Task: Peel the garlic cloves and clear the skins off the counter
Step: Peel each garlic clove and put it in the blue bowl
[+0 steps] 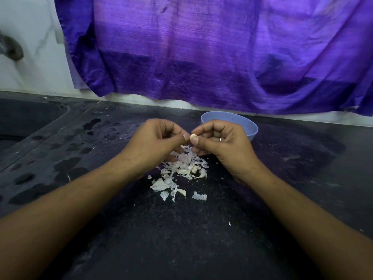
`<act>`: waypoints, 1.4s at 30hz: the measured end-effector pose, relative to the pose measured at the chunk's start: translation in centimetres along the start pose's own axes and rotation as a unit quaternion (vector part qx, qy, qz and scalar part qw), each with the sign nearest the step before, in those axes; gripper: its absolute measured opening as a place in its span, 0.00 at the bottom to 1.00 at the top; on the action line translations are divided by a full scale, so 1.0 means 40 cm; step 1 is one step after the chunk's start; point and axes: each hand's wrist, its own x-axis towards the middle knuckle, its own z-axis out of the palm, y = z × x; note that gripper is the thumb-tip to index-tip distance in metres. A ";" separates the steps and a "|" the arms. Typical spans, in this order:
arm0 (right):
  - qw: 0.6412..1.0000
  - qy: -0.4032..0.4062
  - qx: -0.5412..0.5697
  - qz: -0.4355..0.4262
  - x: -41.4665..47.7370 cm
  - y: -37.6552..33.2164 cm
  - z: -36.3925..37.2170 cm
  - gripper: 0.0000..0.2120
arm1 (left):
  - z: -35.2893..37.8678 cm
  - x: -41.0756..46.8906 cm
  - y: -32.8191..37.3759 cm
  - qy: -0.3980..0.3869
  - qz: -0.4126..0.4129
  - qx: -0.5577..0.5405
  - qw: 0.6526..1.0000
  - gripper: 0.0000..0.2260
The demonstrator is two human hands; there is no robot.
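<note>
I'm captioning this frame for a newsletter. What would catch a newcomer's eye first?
The purple cloth hanging across the back wall dominates. At centre, the left hand and right hand pinch a garlic clove between them, above a pile of white skins on the dark counter. A blue bowl sits just behind the right hand.
</note>
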 end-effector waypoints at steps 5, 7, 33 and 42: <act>0.999 0.006 0.033 0.017 0.001 -0.003 0.004 0.08 | 0.001 -0.004 -0.005 0.014 0.044 0.094 0.994 0.04; 0.998 0.010 0.046 0.029 0.001 -0.006 0.003 0.07 | 0.001 -0.005 -0.005 0.018 0.051 0.110 0.992 0.04; 0.996 -0.014 0.040 0.076 -0.003 -0.005 0.003 0.07 | -0.001 -0.023 0.034 0.078 0.095 0.242 0.962 0.05; 0.985 -0.068 0.096 0.127 -0.004 -0.016 0.000 0.11 | -0.023 -0.009 0.031 0.131 0.091 0.215 0.963 0.07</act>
